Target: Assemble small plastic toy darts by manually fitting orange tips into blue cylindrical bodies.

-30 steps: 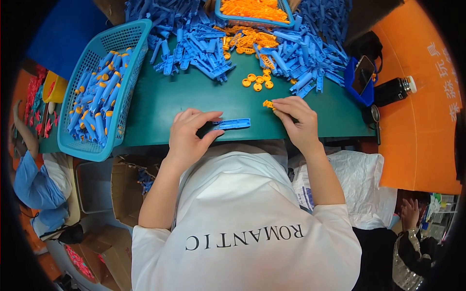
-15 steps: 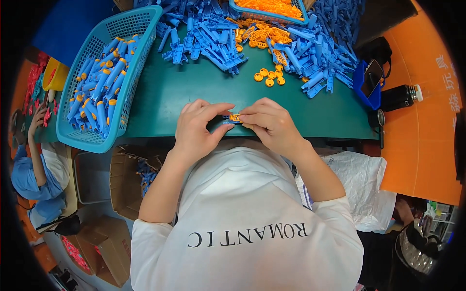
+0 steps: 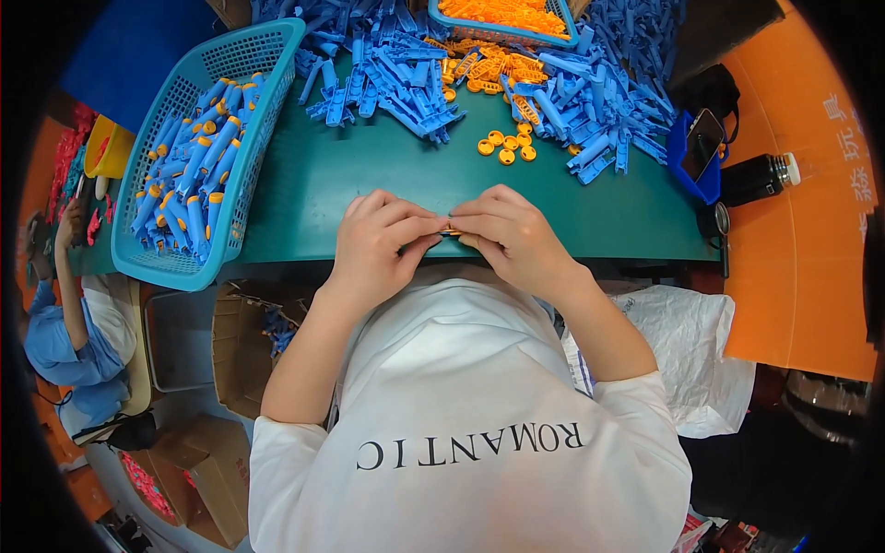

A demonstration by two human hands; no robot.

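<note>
Close to the table's front edge, my left hand (image 3: 383, 241) and my right hand (image 3: 509, 230) meet, fingertips pinched on a small blue and orange plastic piece (image 3: 451, 231). The fingers cover most of it; only a sliver of orange and a dark edge show between them. Ahead on the green table (image 3: 369, 175) lie several round orange caps (image 3: 507, 157). Behind these are loose orange ladder-like pieces (image 3: 498, 69) and heaps of blue half-shells, one on the left (image 3: 396, 88) and one on the right (image 3: 590, 111).
A blue basket (image 3: 241, 207) of blue tubes with orange ends stands at left. An orange-filled basket (image 3: 572, 32) is at the back. At right are a blue tray (image 3: 687, 161) with a phone and a black bottle (image 3: 751, 182). A co-worker's arm (image 3: 66, 267) reaches in far left.
My fingertips have closed in over the small piece, so less of its orange part shows. The co-worker's hand at far left has shifted slightly.
</note>
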